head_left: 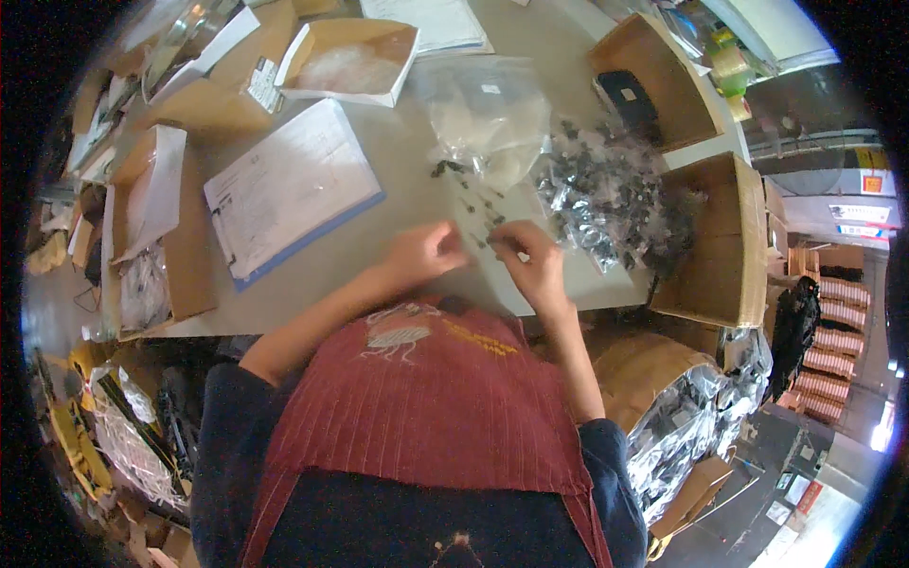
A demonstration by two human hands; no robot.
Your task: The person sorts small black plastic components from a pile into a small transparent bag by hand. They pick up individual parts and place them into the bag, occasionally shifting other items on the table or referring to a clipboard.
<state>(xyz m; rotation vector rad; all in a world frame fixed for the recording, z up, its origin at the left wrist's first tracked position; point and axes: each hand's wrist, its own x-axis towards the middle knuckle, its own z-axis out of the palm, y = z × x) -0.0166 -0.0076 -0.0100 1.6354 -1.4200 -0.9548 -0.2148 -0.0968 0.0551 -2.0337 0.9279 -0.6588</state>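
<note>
Two bare hands meet over a smooth grey tabletop. The left hand is blurred, fingers curled; I cannot tell whether it holds anything. At its 3 o'clock, the right hand curls thumb and forefinger nearly together; their grip is unclear. From the right hand, small, loose dark parts lie at 11 o'clock, and a heap of dark pieces in clear plastic at 1 o'clock. The step seems to be fingertip handling of small parts; the next move calls for a precise pinch.
</note>
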